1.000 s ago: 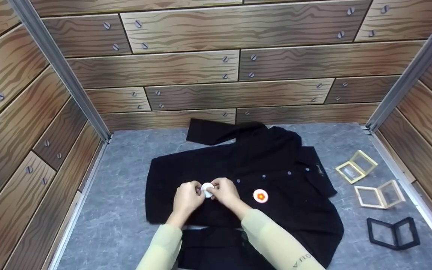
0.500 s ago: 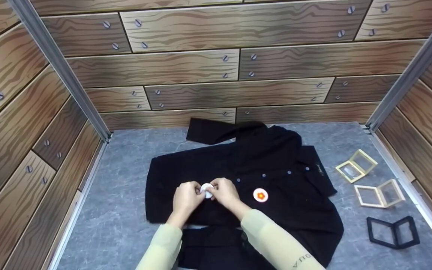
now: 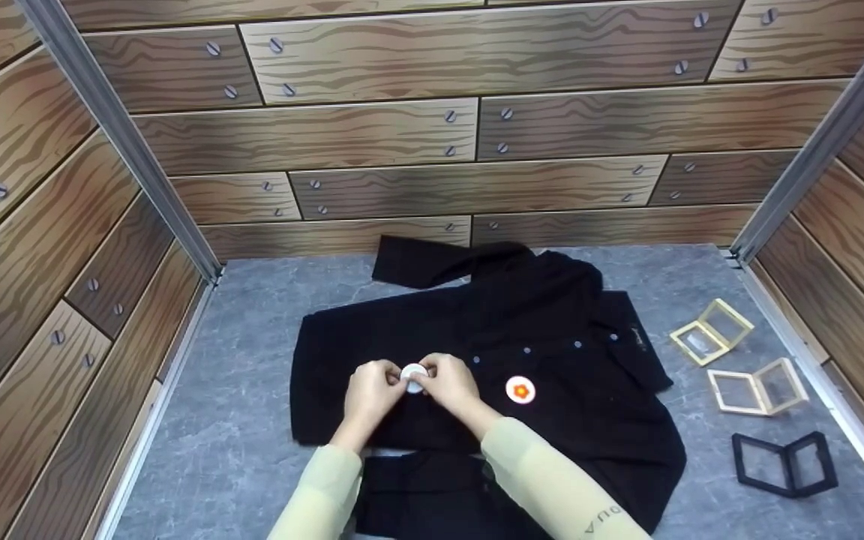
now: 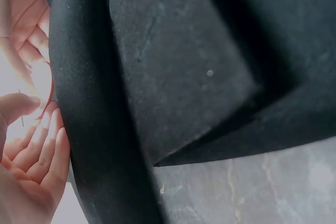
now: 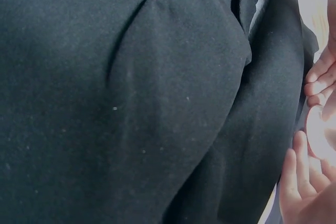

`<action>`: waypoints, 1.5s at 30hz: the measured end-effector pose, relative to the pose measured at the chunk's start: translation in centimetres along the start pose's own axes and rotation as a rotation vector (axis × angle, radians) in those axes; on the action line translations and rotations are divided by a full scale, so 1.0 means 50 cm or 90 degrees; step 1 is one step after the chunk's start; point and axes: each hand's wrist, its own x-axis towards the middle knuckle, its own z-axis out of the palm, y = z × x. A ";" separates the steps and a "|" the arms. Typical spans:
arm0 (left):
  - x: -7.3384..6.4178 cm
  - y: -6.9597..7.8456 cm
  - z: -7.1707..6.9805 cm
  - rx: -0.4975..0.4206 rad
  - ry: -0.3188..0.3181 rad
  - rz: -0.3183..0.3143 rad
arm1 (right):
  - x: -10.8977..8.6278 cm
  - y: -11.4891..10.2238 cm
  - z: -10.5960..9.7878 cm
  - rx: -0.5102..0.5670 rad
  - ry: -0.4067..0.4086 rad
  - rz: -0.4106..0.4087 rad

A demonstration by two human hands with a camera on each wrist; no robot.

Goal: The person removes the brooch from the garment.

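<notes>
In the head view, a round white badge (image 3: 414, 379) is held between both hands over a black buttoned shirt (image 3: 372, 330) spread on the floor. The left hand (image 3: 369, 390) pinches its left edge, and the right hand (image 3: 450, 382) grips its right side with the thumb across its face. Glare washes out the badge (image 4: 43, 80) in the left wrist view, where the left thumb lies against it. Only the badge's edge (image 5: 314, 129) shows in the right wrist view. A second round badge (image 3: 520, 390), white with an orange flower, lies on the shirt, right of the hands.
At the right stand a yellow open frame (image 3: 702, 343), a pale wooden open frame (image 3: 763, 390) and a black open frame (image 3: 784, 465). The grey floor (image 3: 214, 420) is enclosed by wood-patterned walls (image 3: 477, 135). One shirt sleeve (image 3: 424, 262) reaches toward the back wall.
Almost nothing differs. Both hands keep the white badge at the same spot, with only a very slight shift of the fingers.
</notes>
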 end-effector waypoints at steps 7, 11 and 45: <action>0.005 -0.004 -0.003 -0.019 -0.024 -0.015 | 0.003 0.004 0.001 0.006 0.013 0.024; 0.007 -0.007 -0.004 -0.032 -0.031 -0.023 | 0.005 0.005 -0.002 0.053 -0.007 0.056; 0.009 -0.001 -0.009 -0.049 -0.010 -0.013 | 0.008 0.010 -0.028 0.070 -0.038 0.053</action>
